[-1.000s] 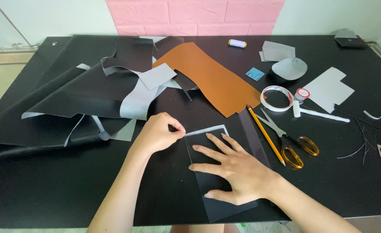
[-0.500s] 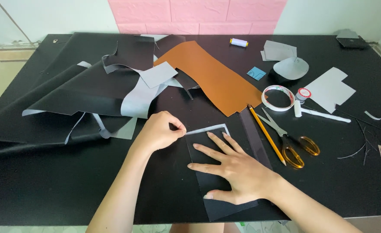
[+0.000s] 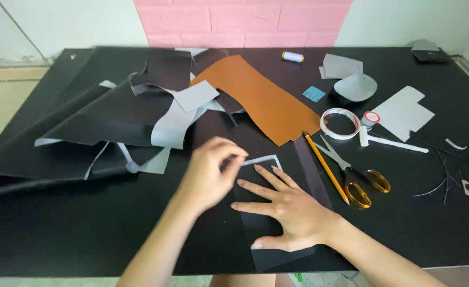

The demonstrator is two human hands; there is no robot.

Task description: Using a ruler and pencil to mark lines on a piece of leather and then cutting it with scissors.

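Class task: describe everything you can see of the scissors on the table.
The scissors lie flat on the black table, right of the yellow pencil. Their grey metal blades are slightly parted and point up-left; the two amber, see-through plastic loops face down-right. Neither hand touches them; the right hand is nearest.

Black sheet, orange-handled scissors

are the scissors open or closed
Open. The scissors lie flat on the black table beside the pencil, blades slightly parted and the two amber handle loops apart.
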